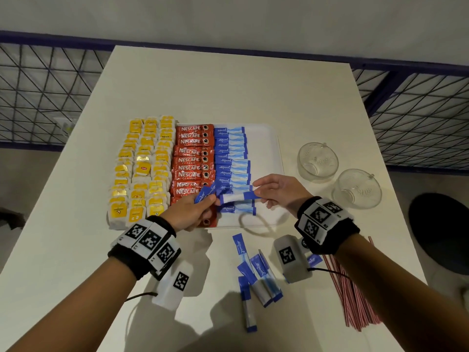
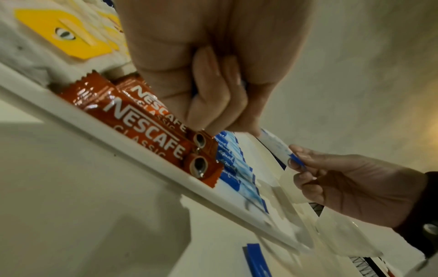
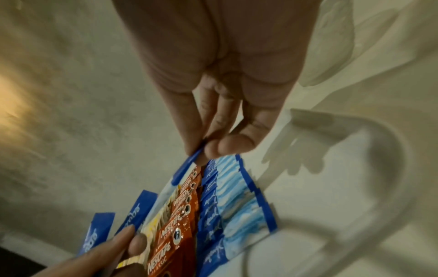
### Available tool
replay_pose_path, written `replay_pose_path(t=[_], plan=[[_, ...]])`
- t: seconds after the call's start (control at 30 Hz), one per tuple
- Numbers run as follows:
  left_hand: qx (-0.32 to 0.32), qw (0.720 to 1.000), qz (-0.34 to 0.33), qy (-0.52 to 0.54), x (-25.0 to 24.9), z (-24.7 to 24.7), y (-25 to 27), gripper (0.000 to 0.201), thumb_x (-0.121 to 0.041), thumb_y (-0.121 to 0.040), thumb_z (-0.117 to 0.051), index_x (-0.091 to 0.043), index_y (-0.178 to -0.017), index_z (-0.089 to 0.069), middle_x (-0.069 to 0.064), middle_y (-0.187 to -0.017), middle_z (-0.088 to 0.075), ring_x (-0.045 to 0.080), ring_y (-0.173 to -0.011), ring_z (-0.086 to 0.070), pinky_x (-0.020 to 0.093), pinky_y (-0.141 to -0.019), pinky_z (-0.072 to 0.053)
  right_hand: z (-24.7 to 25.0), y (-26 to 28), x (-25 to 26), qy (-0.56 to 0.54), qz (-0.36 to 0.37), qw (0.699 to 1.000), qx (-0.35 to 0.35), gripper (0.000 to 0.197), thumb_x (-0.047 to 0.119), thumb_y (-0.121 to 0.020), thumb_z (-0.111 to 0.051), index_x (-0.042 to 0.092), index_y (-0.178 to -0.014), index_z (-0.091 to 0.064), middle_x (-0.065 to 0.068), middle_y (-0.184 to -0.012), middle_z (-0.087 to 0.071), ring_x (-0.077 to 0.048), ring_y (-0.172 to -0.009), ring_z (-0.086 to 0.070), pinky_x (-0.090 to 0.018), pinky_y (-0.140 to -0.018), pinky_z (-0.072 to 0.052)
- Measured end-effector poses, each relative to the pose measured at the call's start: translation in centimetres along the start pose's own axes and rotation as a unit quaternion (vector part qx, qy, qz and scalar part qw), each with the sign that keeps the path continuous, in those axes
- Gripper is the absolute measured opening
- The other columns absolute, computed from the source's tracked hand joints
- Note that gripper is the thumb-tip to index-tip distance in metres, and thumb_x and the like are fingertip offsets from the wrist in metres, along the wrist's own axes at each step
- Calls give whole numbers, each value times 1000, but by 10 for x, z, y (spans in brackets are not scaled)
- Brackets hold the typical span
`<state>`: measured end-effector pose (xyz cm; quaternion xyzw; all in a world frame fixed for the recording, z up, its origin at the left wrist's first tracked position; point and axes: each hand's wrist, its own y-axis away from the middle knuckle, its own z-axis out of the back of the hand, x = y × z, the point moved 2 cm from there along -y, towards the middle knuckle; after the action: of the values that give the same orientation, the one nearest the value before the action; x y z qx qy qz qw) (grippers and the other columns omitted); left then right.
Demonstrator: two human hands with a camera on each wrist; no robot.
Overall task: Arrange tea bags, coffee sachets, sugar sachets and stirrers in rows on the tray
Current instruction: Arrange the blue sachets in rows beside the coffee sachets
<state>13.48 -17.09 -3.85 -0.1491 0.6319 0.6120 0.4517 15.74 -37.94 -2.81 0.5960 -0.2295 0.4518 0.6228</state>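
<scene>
A white tray holds yellow tea bags on the left, red coffee sachets in the middle and a column of blue sugar sachets to their right. Over the tray's near end my left hand grips a few blue sugar sachets. My right hand pinches the blue end of one sugar sachet; its other end reaches the left hand's fingers. The right wrist view shows that pinch above the sugar column. Red-striped stirrers lie on the table at the front right.
Several loose sugar sachets lie on the table just in front of the tray. Two glass cups stand right of the tray. A black stool sits off the table's right edge. Wire railing runs behind.
</scene>
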Motion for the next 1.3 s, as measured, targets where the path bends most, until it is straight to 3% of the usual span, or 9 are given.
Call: replay_pose_path(t=[0.17, 0.27, 0.33, 0.5, 0.63, 0.77, 1.0, 1.17, 1.3], plan=[[-116, 982, -92, -119, -7, 9, 1, 21, -35, -94, -49, -21, -82, -59, -10, -61, -49, 7, -57, -45, 18, -54, -32, -2, 6, 12, -52, 14, 998, -32, 14, -5, -81, -63, 9, -83, -63, -9, -65, -61, -13, -48, -56, -20, -52, -50], [-97, 966, -181, -156, -19, 4, 8, 13, -31, -84, -65, -25, -96, -62, -9, -79, -62, 11, -74, -57, 21, -69, -44, -13, 9, 26, -60, 27, 998, -21, 15, -8, -82, -59, 6, -87, -61, -10, -58, -58, -12, -43, -55, -21, -50, -50], [-93, 956, -210, -183, -24, -1, 9, 19, -30, -81, -70, -25, -97, -62, -13, -71, -58, 1, -64, -53, 14, -63, -41, -21, 10, 36, -77, 39, 996, -17, 16, -8, -81, -59, 7, -86, -60, -7, -53, -58, -12, -41, -55, -22, -51, -51], [-149, 926, -269, -221, -32, -2, 6, 12, -25, -87, -63, -14, -91, -65, -2, -59, -52, 10, -53, -46, 16, -51, -31, -43, 13, 50, -161, 52, 986, -11, 8, 5, -85, -62, 6, -91, -56, -10, -57, -60, -17, -46, -57, -25, -52, -52], [-146, 966, -202, -72, -30, 5, 4, 20, -28, -92, -55, -21, -73, -57, -10, -50, -51, 0, -38, -44, 10, -43, -32, -51, 10, 43, -166, 3, 986, -12, 29, 34, -95, -47, 9, -105, -55, -6, -77, -59, -18, -65, -58, -25, -59, -51], [-47, 988, -110, 99, -26, 7, 7, 20, -31, -97, -46, -20, -91, -62, -8, -48, -51, 3, -30, -25, 15, -32, -20, -62, 10, 27, -27, -7, 995, 91, 25, 29, -93, -52, 8, -105, -60, -2, -92, -62, -14, -78, -60, -23, -71, -51], [-50, 992, -60, 97, -12, 8, 5, 31, -37, -94, -49, -21, -67, -52, -11, -43, -29, 4, -33, -22, 16, -33, -19, -56, 12, 17, -43, -2, 996, 83, 14, 6, -91, -54, 11, -78, -57, -7, -67, -57, -3, -43, -54, -14, -48, -46], [-109, 990, -89, -16, -5, 15, 2, 36, -31, -93, -53, -26, -58, -47, -11, -37, -36, 4, -31, -33, 20, -43, -26, -36, 17, 3, -50, -26, 996, 71, 11, -1, -89, -53, 4, -80, -56, -11, -66, -56, -5, -39, -53, -15, -47, -48], [-107, 973, -135, -154, -3, 8, 1, 20, -29, -92, -56, -20, -75, -60, -11, -57, -49, 4, -55, -44, 9, -50, -34, -21, 15, -14, 34, -56, 997, 28, 18, 1, -86, -59, 4, -69, -56, -9, -59, -56, -4, -36, -51, -15, -42, -46]])
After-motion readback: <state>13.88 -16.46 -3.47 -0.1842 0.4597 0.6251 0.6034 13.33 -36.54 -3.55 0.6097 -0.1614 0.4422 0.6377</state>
